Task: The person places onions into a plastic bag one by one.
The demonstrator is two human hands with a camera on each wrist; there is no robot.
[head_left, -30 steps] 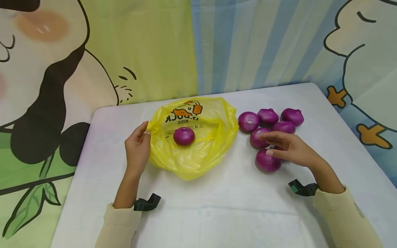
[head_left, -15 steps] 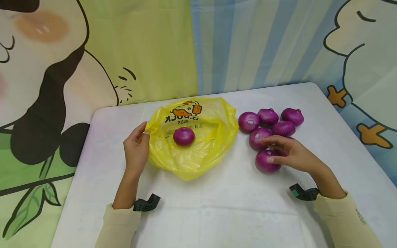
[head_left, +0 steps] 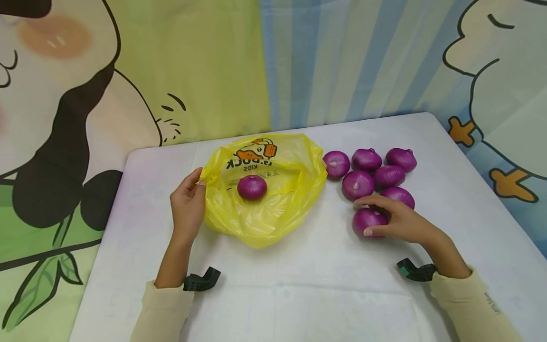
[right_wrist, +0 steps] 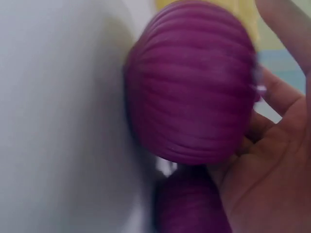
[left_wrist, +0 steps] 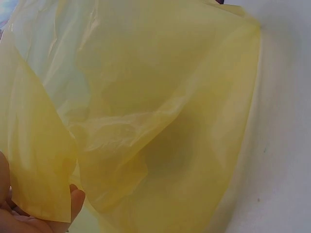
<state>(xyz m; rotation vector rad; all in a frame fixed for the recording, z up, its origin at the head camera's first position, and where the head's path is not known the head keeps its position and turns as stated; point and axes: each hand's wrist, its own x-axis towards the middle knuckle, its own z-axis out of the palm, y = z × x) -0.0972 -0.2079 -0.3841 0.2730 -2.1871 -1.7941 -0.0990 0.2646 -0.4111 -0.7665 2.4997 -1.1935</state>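
Observation:
At the left my left hand (head_left: pixel 188 203) pinches the rim of a yellow plastic bag (head_left: pixel 269 228) between thumb and fingers. The bag's mouth faces up, and one red onion (head_left: pixel 252 188) lies inside. The left wrist view shows the yellow film (left_wrist: pixel 160 87) spread beside the fingers. On the right, my right hand (head_left: pixel 403 221) reaches over the nearest red onion (head_left: pixel 368 221), thumb on the near side and fingers on the far side. That onion (right_wrist: pixel 194 82) fills the right wrist view, with the thumb apart from it. It rests on the table.
Several more red onions (head_left: pixel 358 185) lie grouped behind the right hand, the leftmost onion (head_left: pixel 336 164) right at the bag's edge. A white table (head_left: pixel 299 289) bears everything. A printed cloth backdrop (head_left: pixel 218 71) rises behind it.
My right hand has moved slightly toward me, from over several onions to around the nearest one. The onion behind its fingers has come into fuller view. The left hand keeps its hold on the bag.

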